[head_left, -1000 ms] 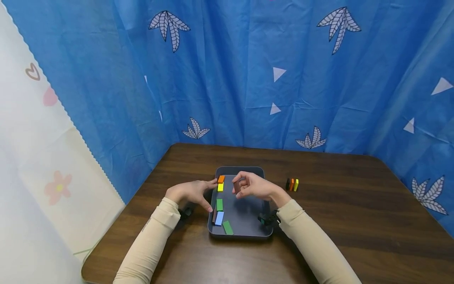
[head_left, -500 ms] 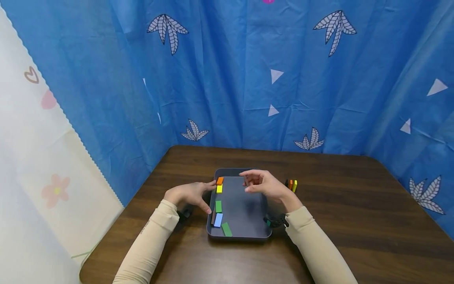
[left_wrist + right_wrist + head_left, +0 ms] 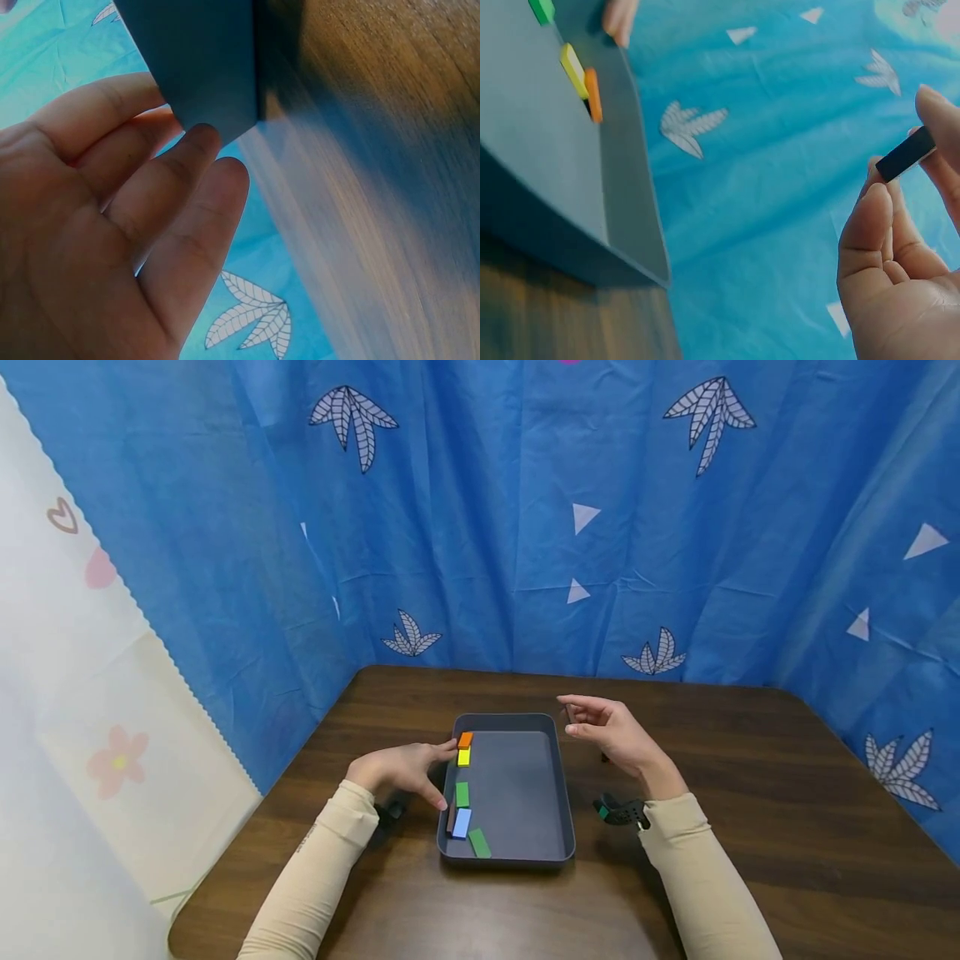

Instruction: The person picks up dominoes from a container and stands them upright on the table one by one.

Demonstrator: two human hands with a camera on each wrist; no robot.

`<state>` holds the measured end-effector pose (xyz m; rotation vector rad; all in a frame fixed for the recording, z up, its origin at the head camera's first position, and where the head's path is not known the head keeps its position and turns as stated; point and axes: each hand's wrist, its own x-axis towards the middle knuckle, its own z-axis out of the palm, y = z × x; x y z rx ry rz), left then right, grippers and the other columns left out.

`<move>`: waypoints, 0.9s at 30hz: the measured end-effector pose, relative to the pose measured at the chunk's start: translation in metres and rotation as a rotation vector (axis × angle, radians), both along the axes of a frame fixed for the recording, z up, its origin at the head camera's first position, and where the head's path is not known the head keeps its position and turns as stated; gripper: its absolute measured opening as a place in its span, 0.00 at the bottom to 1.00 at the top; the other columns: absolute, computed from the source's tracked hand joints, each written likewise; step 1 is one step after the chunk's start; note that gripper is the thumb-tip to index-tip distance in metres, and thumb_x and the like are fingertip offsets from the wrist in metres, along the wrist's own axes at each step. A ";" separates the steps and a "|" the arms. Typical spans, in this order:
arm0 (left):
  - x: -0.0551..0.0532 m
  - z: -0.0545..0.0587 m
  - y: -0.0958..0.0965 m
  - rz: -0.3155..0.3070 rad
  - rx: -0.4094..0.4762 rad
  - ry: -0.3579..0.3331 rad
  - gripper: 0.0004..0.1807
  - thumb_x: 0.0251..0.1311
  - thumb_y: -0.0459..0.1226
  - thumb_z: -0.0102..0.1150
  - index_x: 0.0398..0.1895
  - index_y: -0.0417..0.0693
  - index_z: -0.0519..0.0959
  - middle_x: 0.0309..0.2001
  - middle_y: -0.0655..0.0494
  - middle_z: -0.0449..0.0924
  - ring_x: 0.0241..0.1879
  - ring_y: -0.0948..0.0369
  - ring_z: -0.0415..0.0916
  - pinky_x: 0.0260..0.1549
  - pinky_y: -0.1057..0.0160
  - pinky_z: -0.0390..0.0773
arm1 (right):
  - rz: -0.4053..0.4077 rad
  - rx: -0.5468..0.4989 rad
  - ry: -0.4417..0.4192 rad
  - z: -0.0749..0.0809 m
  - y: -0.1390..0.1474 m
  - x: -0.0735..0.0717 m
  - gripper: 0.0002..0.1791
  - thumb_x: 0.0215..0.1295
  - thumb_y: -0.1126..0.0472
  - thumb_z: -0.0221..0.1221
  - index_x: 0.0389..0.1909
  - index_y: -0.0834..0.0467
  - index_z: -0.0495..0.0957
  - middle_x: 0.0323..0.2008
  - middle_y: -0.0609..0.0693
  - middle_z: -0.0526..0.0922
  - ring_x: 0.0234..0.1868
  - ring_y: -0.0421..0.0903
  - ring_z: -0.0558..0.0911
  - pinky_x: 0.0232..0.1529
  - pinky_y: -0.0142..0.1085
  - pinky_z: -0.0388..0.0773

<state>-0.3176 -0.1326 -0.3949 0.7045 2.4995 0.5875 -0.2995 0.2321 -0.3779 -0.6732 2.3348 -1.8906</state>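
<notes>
My right hand (image 3: 617,733) is raised to the right of the grey tray (image 3: 566,810), pinching a small dark brown block (image 3: 906,154) between thumb and fingertips. At the tray's left rim, my left hand (image 3: 405,770) touches the side with spread fingers. In the left wrist view, its fingers (image 3: 191,161) lie against the tray's outer wall. Along the inside left of the tray are an orange block (image 3: 466,740), a yellow block (image 3: 464,757), a green block (image 3: 462,794), a brown block (image 3: 451,817), a light blue block (image 3: 462,823) and another green block (image 3: 479,843).
The tray sits on a dark wooden table (image 3: 750,793). A blue curtain (image 3: 480,527) hangs behind it, and a pale cloth (image 3: 97,693) hangs at the left. The blocks that stood right of the tray are mostly hidden behind my right hand.
My right hand has moved right and slightly up with the dark brown block, from above the tray to beyond its right rim. My left hand has stayed at the left rim.
</notes>
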 end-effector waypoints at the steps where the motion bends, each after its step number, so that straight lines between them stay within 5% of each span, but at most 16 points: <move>1: 0.000 0.000 0.000 0.001 0.001 0.000 0.57 0.45 0.51 0.79 0.79 0.52 0.57 0.82 0.57 0.46 0.79 0.47 0.50 0.72 0.40 0.59 | -0.012 -0.006 0.002 0.001 0.005 0.000 0.30 0.68 0.64 0.62 0.70 0.64 0.68 0.45 0.49 0.75 0.43 0.40 0.76 0.45 0.28 0.81; 14: -0.003 -0.001 -0.003 -0.031 0.004 0.004 0.57 0.47 0.51 0.78 0.79 0.51 0.56 0.82 0.56 0.45 0.78 0.48 0.51 0.72 0.43 0.62 | -0.172 -0.031 0.067 0.010 0.056 0.005 0.19 0.71 0.63 0.60 0.61 0.48 0.79 0.44 0.43 0.75 0.44 0.38 0.74 0.46 0.23 0.78; 27: 0.000 0.003 -0.002 -0.029 0.005 -0.001 0.57 0.47 0.51 0.78 0.79 0.51 0.56 0.82 0.55 0.45 0.78 0.48 0.51 0.73 0.42 0.60 | -0.275 0.035 0.038 0.000 0.086 0.006 0.18 0.68 0.61 0.63 0.57 0.49 0.78 0.41 0.35 0.80 0.43 0.35 0.79 0.45 0.23 0.80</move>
